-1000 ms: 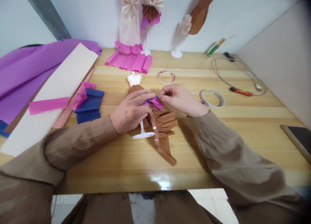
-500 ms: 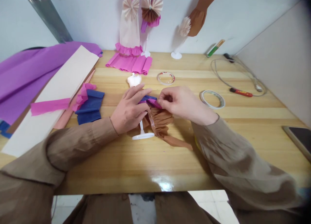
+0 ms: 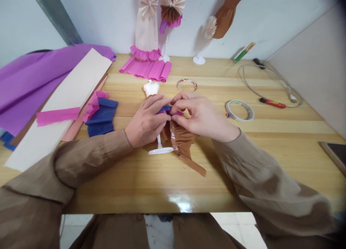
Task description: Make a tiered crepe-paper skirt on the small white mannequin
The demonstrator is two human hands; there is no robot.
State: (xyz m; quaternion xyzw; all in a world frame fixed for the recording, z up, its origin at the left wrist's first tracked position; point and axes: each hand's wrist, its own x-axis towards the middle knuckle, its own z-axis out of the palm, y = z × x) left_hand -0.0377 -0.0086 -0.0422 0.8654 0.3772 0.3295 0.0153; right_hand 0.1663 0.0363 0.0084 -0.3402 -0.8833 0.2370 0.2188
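A small white mannequin [image 3: 151, 88] on a round white stand [image 3: 161, 150] stands mid-table, wrapped in a pleated brown crepe-paper skirt [image 3: 182, 142] whose loose tail trails toward me. My left hand [image 3: 146, 122] is wrapped round the mannequin's waist from the left. My right hand [image 3: 201, 116] presses its fingertips onto a purple and blue paper band [image 3: 165, 110] at the waist, meeting the left fingers there. Both hands are closed on the figure.
Blue [image 3: 102, 116] and pink [image 3: 58, 115] crepe strips, a cream sheet [image 3: 67, 97] and purple paper [image 3: 24, 79] lie to the left. Tape rolls [image 3: 240, 110] [image 3: 186, 85], a red tool [image 3: 272, 103], a cable and a phone [image 3: 334, 151] lie to the right. Dressed mannequins [image 3: 147, 29] stand at the back.
My right hand has moved left onto the waist, closing on the purple band against the left fingers. The brown skirt tail has swung and shortened. The view shifted slightly.
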